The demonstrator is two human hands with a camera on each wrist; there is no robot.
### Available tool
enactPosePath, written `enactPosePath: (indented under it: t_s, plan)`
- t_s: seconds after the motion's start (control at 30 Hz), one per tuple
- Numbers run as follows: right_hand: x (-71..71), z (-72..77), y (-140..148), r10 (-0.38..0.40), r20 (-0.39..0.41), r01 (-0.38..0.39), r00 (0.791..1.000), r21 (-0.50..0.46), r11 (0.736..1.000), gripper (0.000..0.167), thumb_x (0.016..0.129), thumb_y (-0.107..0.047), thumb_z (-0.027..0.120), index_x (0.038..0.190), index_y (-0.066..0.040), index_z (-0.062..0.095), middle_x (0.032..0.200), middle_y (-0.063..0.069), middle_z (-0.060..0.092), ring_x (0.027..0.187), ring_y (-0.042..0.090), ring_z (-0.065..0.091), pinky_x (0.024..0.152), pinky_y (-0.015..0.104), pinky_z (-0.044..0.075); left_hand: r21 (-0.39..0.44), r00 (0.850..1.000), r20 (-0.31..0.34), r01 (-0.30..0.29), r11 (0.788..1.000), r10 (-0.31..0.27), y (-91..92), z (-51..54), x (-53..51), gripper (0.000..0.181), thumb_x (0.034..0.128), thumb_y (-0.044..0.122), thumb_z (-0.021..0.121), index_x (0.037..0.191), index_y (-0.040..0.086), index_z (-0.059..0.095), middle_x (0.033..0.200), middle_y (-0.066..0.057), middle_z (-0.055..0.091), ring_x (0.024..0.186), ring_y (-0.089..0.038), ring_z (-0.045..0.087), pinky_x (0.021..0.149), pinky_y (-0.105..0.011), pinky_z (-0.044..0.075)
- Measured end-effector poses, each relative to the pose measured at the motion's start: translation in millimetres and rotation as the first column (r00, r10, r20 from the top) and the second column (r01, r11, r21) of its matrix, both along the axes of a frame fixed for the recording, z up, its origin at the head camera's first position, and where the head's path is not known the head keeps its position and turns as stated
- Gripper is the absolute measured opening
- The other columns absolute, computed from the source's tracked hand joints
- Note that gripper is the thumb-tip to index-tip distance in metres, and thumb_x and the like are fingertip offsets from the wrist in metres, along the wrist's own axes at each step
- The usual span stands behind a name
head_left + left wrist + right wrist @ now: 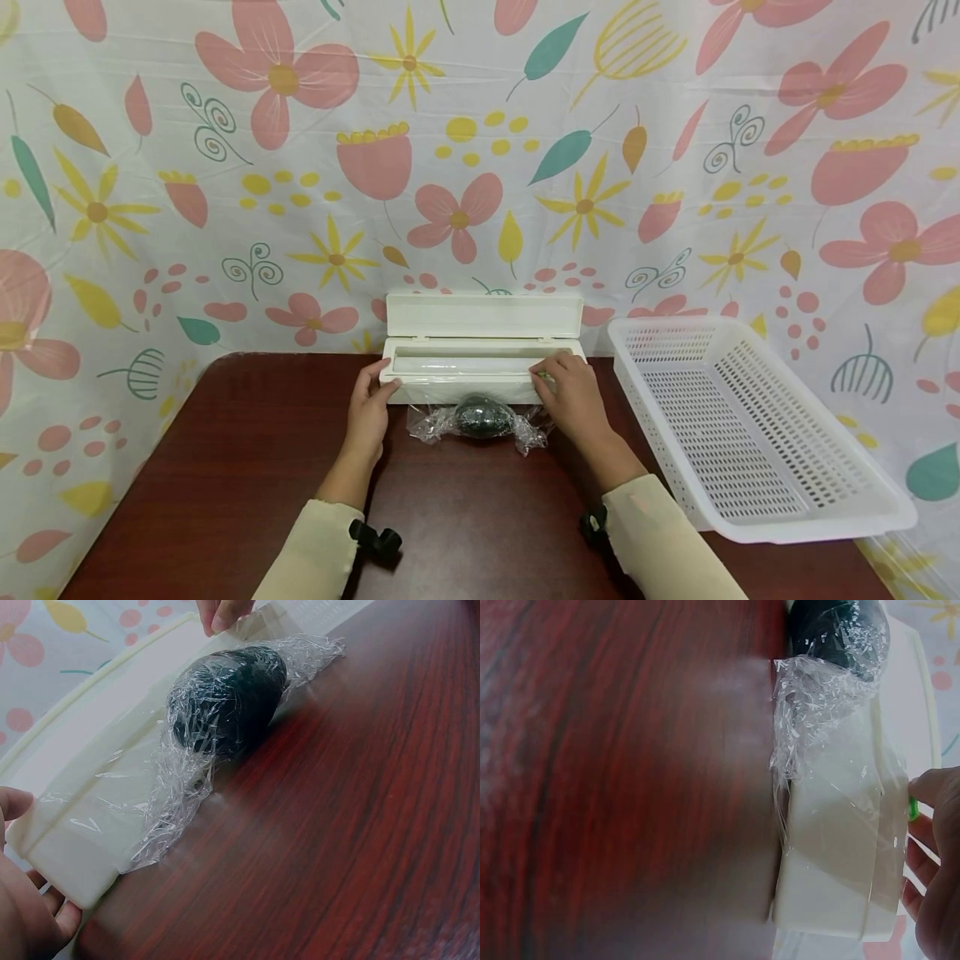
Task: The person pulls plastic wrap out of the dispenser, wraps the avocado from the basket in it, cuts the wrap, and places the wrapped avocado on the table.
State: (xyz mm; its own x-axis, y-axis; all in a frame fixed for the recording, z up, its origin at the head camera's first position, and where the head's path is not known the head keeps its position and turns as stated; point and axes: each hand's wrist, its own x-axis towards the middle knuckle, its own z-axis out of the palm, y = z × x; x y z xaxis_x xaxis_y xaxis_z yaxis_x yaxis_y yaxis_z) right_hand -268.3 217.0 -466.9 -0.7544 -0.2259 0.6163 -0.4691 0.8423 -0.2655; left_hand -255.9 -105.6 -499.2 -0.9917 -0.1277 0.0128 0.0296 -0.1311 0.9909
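A white cling film dispenser (461, 389) stands on the table with its lid raised and a film roll (461, 365) inside. My left hand (366, 411) grips the dispenser's left end, thumb and fingers on opposite sides. At the right end, my right hand (572, 396) pinches a small green slider (913, 808) at the dispenser's edge, mostly covered by the fingers. Against the front lies a dark green oval object (483, 416) wrapped in clear film (176, 802), its kind unclear. The film is bunched at both sides and stretches back over the dispenser's front.
A white perforated plastic basket (667, 450) sits at the right of the dark red-brown table (465, 525). Behind the table hangs a flowered curtain (480, 167), close to the dispenser's raised lid (483, 317).
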Motion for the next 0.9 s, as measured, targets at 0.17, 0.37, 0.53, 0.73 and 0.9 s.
enactPosePath:
  t_s: [0.17,0.37,0.53,0.73,0.9]
  plan:
    - [-0.1,-1.5,0.0,-0.001,-0.011,0.0,1.0,-0.007,1.0,0.007,0.089,-0.016,0.078,0.096,-0.014,0.076,0.096,0.006,0.067,0.091,0.033,0.061,0.083,0.05,0.048,-0.01,1.0,0.003,0.0,1.0,0.0,-0.6,-0.2,0.3,0.046,0.1035,0.018,0.057,0.148,0.015,0.046,0.171,-0.009,0.01,0.159,-0.029,0.003,0.128,-0.051,0.007]
    - [-0.4,-3.1,0.0,-0.012,-0.011,0.012,1.0,-0.015,1.0,0.007,0.09,-0.017,0.077,0.096,-0.015,0.076,0.096,0.006,0.067,0.091,0.033,0.061,0.082,0.05,0.047,-0.009,1.0,-0.012,-0.006,1.0,0.006,0.5,1.6,1.7,0.045,0.1031,0.018,0.058,0.147,0.014,0.047,0.171,-0.01,0.012,0.159,-0.029,0.004,0.129,-0.05,0.008]
    - [-0.1,-3.1,-0.1,-0.014,-0.015,0.014,1.0,-0.013,1.0,0.007,0.09,-0.017,0.077,0.096,-0.015,0.076,0.096,0.006,0.067,0.091,0.033,0.061,0.081,0.051,0.047,-0.009,1.0,-0.017,-0.01,1.0,0.01,0.3,2.2,1.7,0.045,0.103,0.018,0.058,0.147,0.013,0.047,0.17,-0.011,0.012,0.159,-0.029,0.005,0.129,-0.049,0.008]
    - [-0.6,-4.0,0.2,-0.02,-0.009,0.019,1.0,-0.02,1.0,0.007,0.089,-0.017,0.077,0.096,-0.015,0.076,0.096,0.006,0.068,0.092,0.033,0.062,0.081,0.051,0.047,0.0,1.0,-0.017,-0.009,1.0,0.009,0.2,1.7,1.0,0.045,0.1029,0.017,0.058,0.147,0.013,0.047,0.17,-0.011,0.013,0.159,-0.029,0.005,0.129,-0.048,0.008]
    - [-0.4,-5.6,0.5,-0.035,0.021,0.036,0.999,-0.025,0.999,0.007,0.09,-0.017,0.076,0.097,-0.016,0.077,0.096,0.005,0.066,0.091,0.033,0.06,0.079,0.051,0.047,-0.001,1.0,0.003,-0.002,1.0,0.002,0.1,4.8,2.4,0.046,0.1028,0.016,0.058,0.147,0.012,0.047,0.171,-0.011,0.012,0.159,-0.03,0.004,0.128,-0.051,0.008]
